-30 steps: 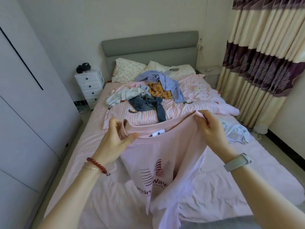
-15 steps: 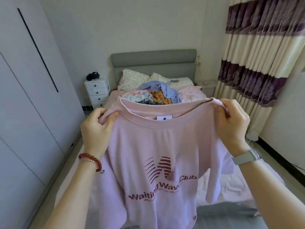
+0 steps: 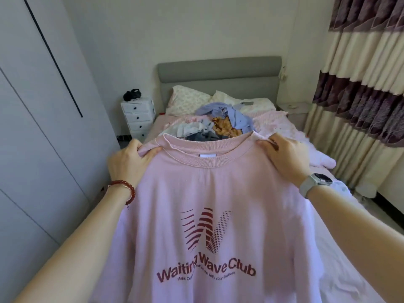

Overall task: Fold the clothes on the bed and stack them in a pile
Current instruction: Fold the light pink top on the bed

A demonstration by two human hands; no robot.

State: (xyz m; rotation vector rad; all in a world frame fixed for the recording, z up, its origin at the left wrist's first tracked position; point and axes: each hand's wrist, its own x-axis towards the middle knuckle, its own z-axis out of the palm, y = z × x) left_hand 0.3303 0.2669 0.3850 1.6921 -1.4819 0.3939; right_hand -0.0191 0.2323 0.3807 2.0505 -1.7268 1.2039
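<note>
A pink T-shirt with a dark red "Waiting Wave Club" print hangs spread out in front of me, print facing me. My left hand grips its left shoulder beside the collar. My right hand grips the right shoulder. Behind the collar, a heap of unfolded clothes in blue, orange, white and dark denim lies on the bed. The shirt hides most of the mattress.
A grey headboard and two pillows stand at the far end. A white drawer unit sits left of the bed, a wardrobe along the left wall, striped curtains on the right.
Both hands have lifted the shirt off the bed and pulled its shoulders apart, so it now hangs flat and wide. My view has risen toward the headboard.
</note>
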